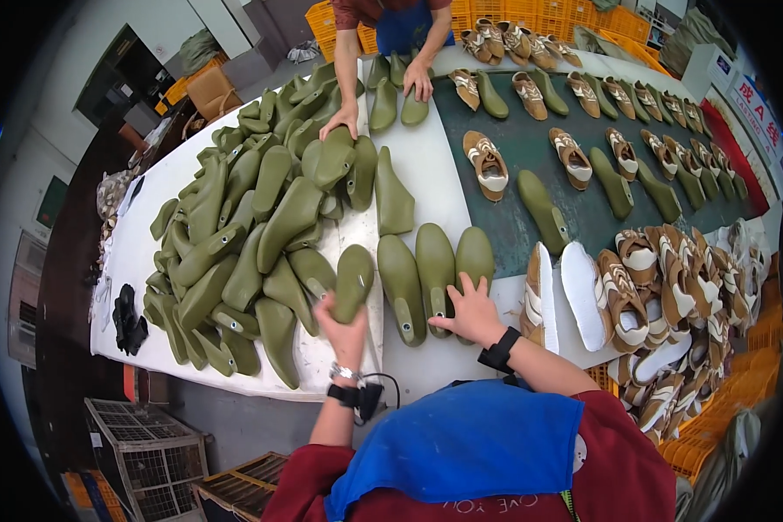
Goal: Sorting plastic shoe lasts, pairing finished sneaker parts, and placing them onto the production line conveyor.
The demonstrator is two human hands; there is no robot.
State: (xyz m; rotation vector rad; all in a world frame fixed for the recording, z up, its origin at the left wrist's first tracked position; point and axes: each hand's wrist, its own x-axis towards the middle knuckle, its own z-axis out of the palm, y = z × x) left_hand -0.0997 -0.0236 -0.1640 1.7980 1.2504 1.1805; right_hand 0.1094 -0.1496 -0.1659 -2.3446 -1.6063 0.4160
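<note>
My left hand [343, 329] grips an olive-green shoe last [353, 280] by its lower end, holding it just above the white table [426, 178]. My right hand [471, 311] rests with fingers spread on the rightmost of three green lasts [435, 265] lined up side by side at the table's near edge. A large heap of the same green lasts [261, 217] lies to the left of both hands. Brown-and-white shoes [661, 278] are piled to the right.
Across the table another person's hands [344, 117] press on lasts at the far end. A dark green belt [583, 200] carries shoes paired with lasts. Orange crates [531, 13] stand at the back, wire cages [148, 444] on the floor, a black object [128, 320] at the left edge.
</note>
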